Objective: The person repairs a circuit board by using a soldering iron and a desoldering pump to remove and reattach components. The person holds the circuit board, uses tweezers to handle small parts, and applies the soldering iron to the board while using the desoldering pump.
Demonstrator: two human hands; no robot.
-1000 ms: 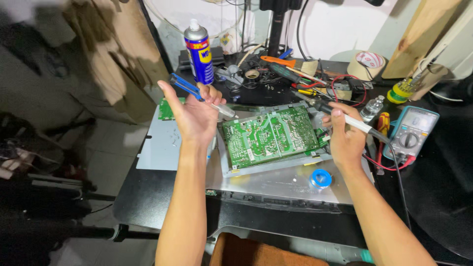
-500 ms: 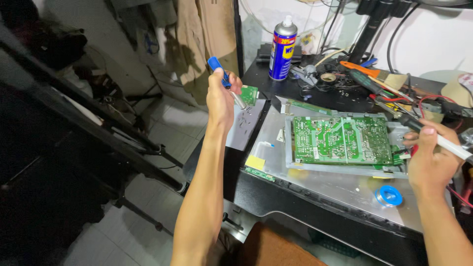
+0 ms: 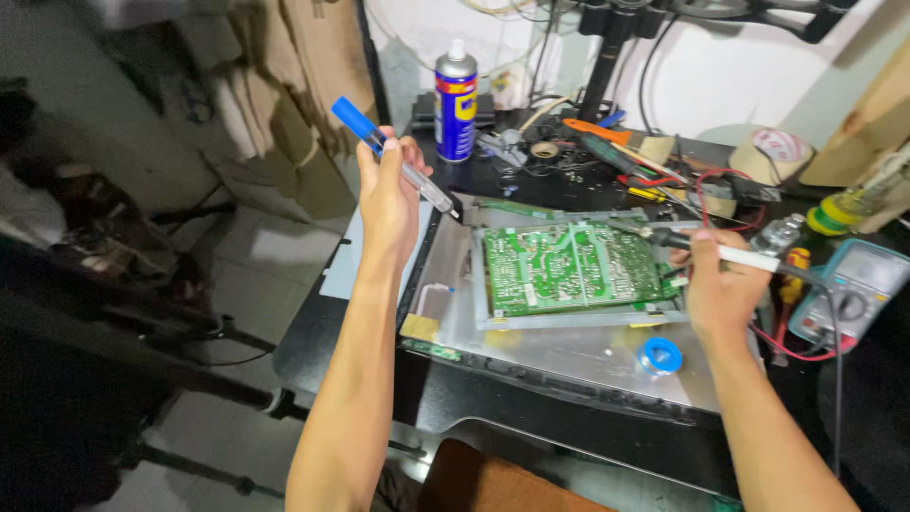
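Holding, left hand: left hand point(image 3: 389, 194) is closed around a blue-handled pump tool point(image 3: 393, 159), raised above the desk's left edge; blue end points up and away, dark tip points down toward the board.
Holding, right hand: right hand point(image 3: 718, 289) is clamped on a white-handled soldering iron point(image 3: 720, 251), lying roughly level, its tip just past the fingers at the board's right edge.
Circuit board: green circuit board point(image 3: 571, 268) lies flat between the two hands, closer to the right hand, copper side up.
Metal panel: grey metal panel point(image 3: 559, 346) sits under the board and reaches toward the wearer below both hands.
Solder reel: small blue solder reel point(image 3: 660, 356) rests on the panel, just below and left of the right hand.
Spray can: blue and yellow spray can point(image 3: 455, 95) stands upright beyond the left hand, a little to its right.
Meter: multimeter point(image 3: 853, 289) lies right of the right hand; red lead wire runs beneath that wrist.
Tape roll: tape roll point(image 3: 773, 152) sits beyond the right hand, near the wall.
Desk: black desk point(image 3: 313, 351) carries all of it; loose tools and wires crowd the far side beyond both hands.
Floor: grey floor shows left of the left forearm.
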